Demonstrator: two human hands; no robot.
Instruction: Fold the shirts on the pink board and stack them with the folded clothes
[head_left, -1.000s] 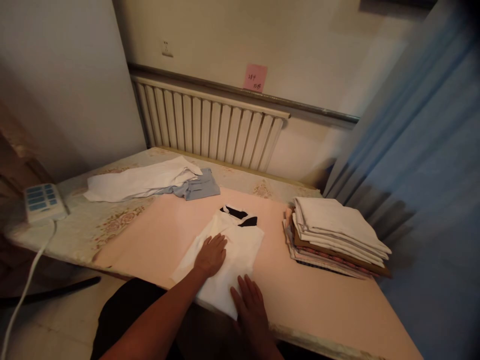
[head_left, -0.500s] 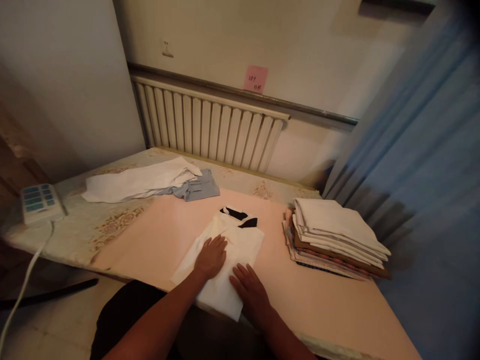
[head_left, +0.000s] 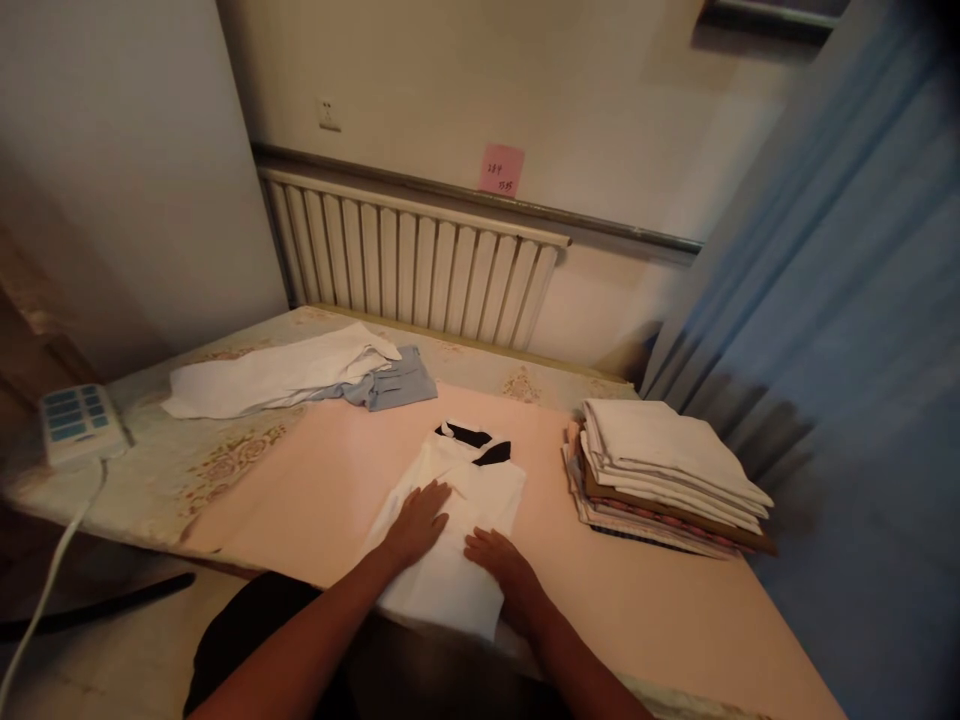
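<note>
Folded white shirt with a black collar lies at the near edge of the worktop, collar toward 12 o'clock. Left hand rests flat on its left half, fingers spread. Right hand rests flat on the lower right part, fingers loosely extended; neither pinches cloth. Step in hand, as judged: pressing the fold smooth. The next move likely calls for sliding both palms under or gripping the edges so the fold holds when lifted.

Count: one shirt under the hands. One stack of folded garments at 3 o'clock, several layers, exact number unclear. One loose heap at 10 o'clock: one white garment, one pale blue garment. One keypad controller with cord at 9 o'clock. One radiator, one pink note at 12 o'clock.
</note>
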